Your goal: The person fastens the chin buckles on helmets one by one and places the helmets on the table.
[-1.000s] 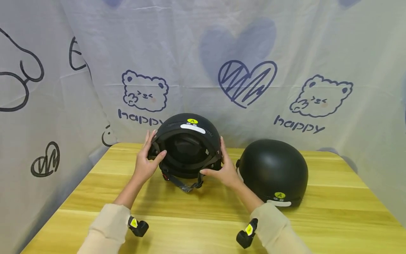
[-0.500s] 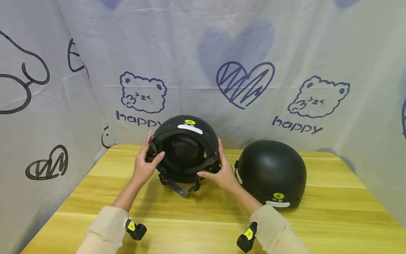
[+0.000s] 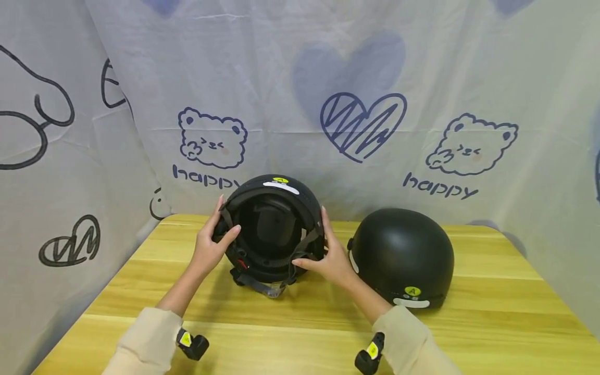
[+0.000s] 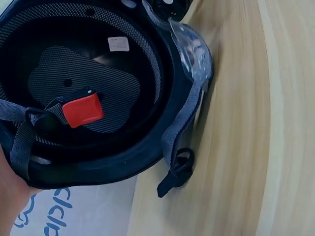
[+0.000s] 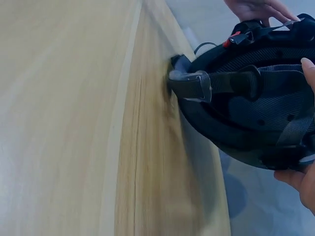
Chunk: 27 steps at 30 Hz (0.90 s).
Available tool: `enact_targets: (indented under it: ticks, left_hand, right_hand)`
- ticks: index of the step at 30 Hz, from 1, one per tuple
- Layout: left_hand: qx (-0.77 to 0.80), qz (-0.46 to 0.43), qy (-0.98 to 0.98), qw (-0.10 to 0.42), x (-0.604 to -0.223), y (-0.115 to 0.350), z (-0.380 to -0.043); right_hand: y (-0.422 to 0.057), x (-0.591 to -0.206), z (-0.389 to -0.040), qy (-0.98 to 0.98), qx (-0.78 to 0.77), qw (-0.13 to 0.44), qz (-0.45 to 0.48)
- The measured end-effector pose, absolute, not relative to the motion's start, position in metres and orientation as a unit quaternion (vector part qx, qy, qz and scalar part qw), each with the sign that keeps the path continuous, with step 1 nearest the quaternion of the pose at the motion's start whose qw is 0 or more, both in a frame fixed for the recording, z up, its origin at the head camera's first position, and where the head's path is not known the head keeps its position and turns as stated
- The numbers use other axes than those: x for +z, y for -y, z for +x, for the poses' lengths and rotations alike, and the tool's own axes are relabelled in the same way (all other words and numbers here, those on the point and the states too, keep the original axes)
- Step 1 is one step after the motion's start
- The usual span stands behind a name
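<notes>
Left hand (image 3: 208, 248) and right hand (image 3: 336, 261) clamp fingers (image 3: 229, 236) on the left helmet (image 3: 272, 226); lowering it may trap the hanging strap (image 4: 183, 119) against the desk (image 3: 281, 345).

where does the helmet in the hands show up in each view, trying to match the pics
Head: the held helmet is just left of centre, between the hands.
Left wrist: the held helmet fills much of the upper left.
Right wrist: the held helmet is upper right, cut off by the edge.
Shared landmark: its red clip.
</notes>
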<state>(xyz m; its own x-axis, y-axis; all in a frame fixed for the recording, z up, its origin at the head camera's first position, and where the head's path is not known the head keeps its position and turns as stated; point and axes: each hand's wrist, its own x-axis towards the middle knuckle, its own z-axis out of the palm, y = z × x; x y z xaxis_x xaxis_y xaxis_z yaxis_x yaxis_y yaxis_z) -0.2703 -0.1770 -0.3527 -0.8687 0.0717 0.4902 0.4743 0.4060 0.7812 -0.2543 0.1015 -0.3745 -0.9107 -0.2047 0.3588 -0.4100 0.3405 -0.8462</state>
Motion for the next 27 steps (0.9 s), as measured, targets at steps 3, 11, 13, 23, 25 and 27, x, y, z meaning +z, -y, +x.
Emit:
enact_targets:
  ticks: [3, 11, 13, 23, 25, 27]
  left_hand:
    - [-0.506, -0.168, 0.824, 0.189, -0.356, 0.179, -0.271]
    - [-0.497, -0.161, 0.834, 0.179, -0.361, 0.180, -0.272]
    - [-0.499, -0.157, 0.834, 0.176, -0.362, 0.181, -0.273]
    - [-0.515, -0.124, 0.836, 0.146, -0.368, 0.184, -0.274]
    - [-0.521, -0.118, 0.833, 0.144, -0.370, 0.185, -0.274]
    - [-0.532, -0.113, 0.827, 0.142, -0.373, 0.186, -0.275]
  right_hand:
    - [-0.102, -0.375, -0.253, 0.830, 0.518, 0.112, 0.175]
    - [-0.102, -0.381, -0.253, 0.841, 0.499, 0.127, 0.166]
    - [-0.102, -0.381, -0.253, 0.838, 0.503, 0.126, 0.169]
    - [-0.099, -0.378, -0.250, 0.843, 0.476, 0.157, 0.195]
    - [-0.098, -0.377, -0.250, 0.841, 0.479, 0.155, 0.198]
    - [-0.097, -0.377, -0.250, 0.839, 0.482, 0.154, 0.200]
